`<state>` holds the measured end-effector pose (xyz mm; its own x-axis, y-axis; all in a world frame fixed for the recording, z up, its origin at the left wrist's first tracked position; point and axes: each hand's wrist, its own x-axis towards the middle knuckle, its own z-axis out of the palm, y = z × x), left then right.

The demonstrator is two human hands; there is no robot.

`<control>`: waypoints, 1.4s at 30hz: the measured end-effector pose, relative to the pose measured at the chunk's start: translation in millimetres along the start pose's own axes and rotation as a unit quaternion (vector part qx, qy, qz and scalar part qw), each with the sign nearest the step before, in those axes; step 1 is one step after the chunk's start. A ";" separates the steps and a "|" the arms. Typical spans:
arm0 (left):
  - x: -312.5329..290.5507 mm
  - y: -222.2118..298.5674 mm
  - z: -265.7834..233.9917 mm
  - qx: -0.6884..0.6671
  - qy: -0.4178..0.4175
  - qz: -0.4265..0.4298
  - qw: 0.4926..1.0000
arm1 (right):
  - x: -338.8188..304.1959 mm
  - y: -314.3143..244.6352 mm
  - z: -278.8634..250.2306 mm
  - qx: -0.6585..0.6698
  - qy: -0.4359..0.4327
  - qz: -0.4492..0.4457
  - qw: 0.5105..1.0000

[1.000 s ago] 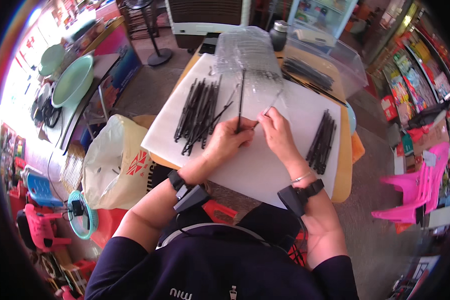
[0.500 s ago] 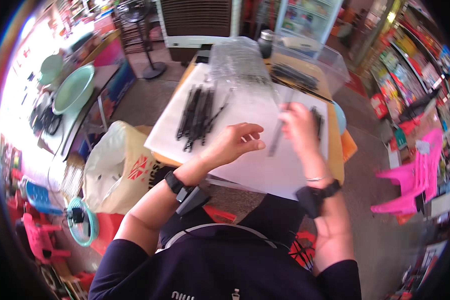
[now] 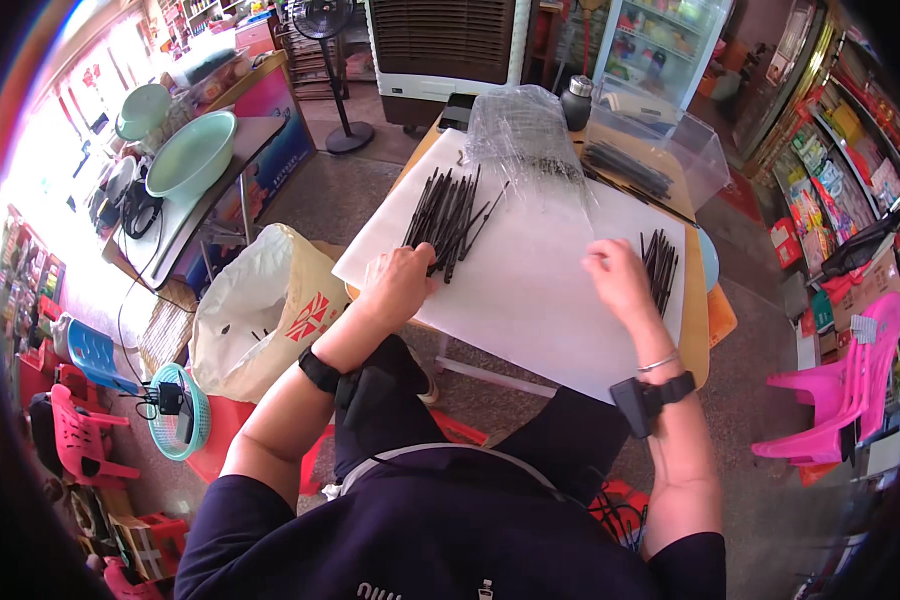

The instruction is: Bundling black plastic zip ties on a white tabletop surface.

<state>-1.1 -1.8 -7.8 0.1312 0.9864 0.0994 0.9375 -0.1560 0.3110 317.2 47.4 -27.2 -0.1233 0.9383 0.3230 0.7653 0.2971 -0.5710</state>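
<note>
A bundle of thin black rods point(image 3: 448, 215) lies on the left of a white sheet point(image 3: 530, 290) spread over the table. At its near end is my left hand point(image 3: 398, 285), fingers closed on a black rod there, though the fingertips are partly hidden. My right hand point(image 3: 620, 275) hovers above the sheet's right part, fingers curled together and nothing visible in them. Just right of it lies a smaller group of black rods point(image 3: 660, 270). A clear plastic wrapping point(image 3: 525, 130) sits at the sheet's far edge, with dark rods visible in its near end.
A clear plastic box point(image 3: 705, 160) stands at the far right, near more dark rods point(image 3: 625, 170). Beside the wrapping are a dark bottle point(image 3: 576, 103) and a phone point(image 3: 457, 112). An open cream bag point(image 3: 270, 310) stands left of the table. A pink chair point(image 3: 840, 390) is on the right.
My left hand has moved down and left to the bundle's near end and closed. The rod seen in my right hand earlier no longer shows there. The whole view has shifted.
</note>
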 end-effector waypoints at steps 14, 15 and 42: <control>-6.8 13.6 5.2 -0.552 -0.071 -0.051 0.829 | 17.4 -104.8 60.3 0.529 -0.203 0.082 0.820; -2.0 17.5 11.2 -0.554 -0.073 -0.046 0.828 | 19.3 -101.1 60.1 0.538 -0.181 0.089 0.818; 72.3 62.3 64.4 -0.737 -0.093 -0.064 0.666 | -15.9 -40.4 -49.4 0.376 -0.279 0.202 0.860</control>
<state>87.6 63.2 -42.1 0.2473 0.9644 -0.0939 -0.3733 0.1842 0.9092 319.5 11.8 28.1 -0.3871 0.8686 -0.3093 0.2185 -0.2394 -0.9460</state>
